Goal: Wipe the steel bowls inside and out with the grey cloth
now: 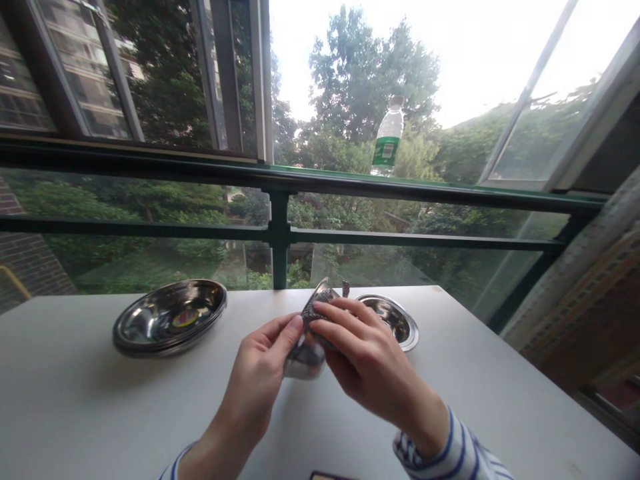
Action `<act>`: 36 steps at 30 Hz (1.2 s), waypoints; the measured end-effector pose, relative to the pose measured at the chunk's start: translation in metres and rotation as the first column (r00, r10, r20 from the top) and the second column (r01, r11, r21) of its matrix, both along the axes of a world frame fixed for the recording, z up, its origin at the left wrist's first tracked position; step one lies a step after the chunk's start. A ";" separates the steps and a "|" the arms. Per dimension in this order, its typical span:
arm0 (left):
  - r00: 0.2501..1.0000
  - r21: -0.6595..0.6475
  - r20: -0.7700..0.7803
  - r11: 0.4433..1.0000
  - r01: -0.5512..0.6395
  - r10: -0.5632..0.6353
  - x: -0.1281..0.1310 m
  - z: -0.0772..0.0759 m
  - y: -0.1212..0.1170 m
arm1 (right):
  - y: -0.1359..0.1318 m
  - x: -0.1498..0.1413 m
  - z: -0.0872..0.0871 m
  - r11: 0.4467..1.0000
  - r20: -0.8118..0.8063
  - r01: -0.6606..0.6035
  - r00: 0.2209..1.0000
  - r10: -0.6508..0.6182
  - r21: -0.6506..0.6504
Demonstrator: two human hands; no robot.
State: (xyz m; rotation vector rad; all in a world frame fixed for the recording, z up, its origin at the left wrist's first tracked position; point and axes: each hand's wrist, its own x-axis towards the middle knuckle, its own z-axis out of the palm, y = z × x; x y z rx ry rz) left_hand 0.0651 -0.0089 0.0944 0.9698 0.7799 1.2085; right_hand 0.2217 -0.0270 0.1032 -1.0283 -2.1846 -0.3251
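Note:
A shiny metal bowl (304,361) is held tilted above the table, partly covered by both hands. My left hand (264,363) is closed on its left side, thumb on top near the edge. My right hand (367,353) presses a dark patterned cloth (311,312) against the bowl, fingers bent over it. A small end of the cloth pokes up behind the right fingers. How the bowl's far side looks is hidden by the hands.
Stacked metal bowls (170,320), the top one with a coloured sticker, sit on the white table (150,413) at left. Behind my right hand is a metal dish (410,330). A plastic bottle (387,141) stands by the railing (320,179). A dark-edged object (330,476) shows at the bottom.

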 end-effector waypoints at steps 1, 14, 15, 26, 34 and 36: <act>1.000 0.007 -0.018 1.000 0.014 -0.014 0.000 0.000 -0.001 | 0.002 0.002 -0.001 1.000 -0.042 0.024 0.999 -0.024 0.006; 0.995 0.015 -0.087 0.999 0.039 -0.037 0.000 0.001 -0.003 | 0.008 0.012 -0.001 0.997 -0.191 0.051 0.980 -0.062 -0.061; 0.994 0.018 -0.098 0.999 0.045 -0.043 0.000 0.001 -0.004 | 0.012 0.014 -0.003 0.989 -0.236 0.114 0.962 -0.135 -0.098; 0.996 0.015 -0.088 1.000 0.028 -0.026 -0.003 0.000 0.001 | 0.001 0.003 0.002 0.997 -0.140 -0.072 0.988 0.067 -0.029; 0.998 -0.056 -0.043 0.998 0.038 -0.040 0.001 0.001 -0.003 | 0.012 0.014 -0.005 0.990 -0.295 0.068 0.950 -0.102 -0.125; 1.000 -0.060 -0.002 0.998 0.008 -0.009 0.001 0.000 -0.002 | 0.005 0.008 -0.002 0.996 -0.202 -0.034 0.979 0.015 -0.088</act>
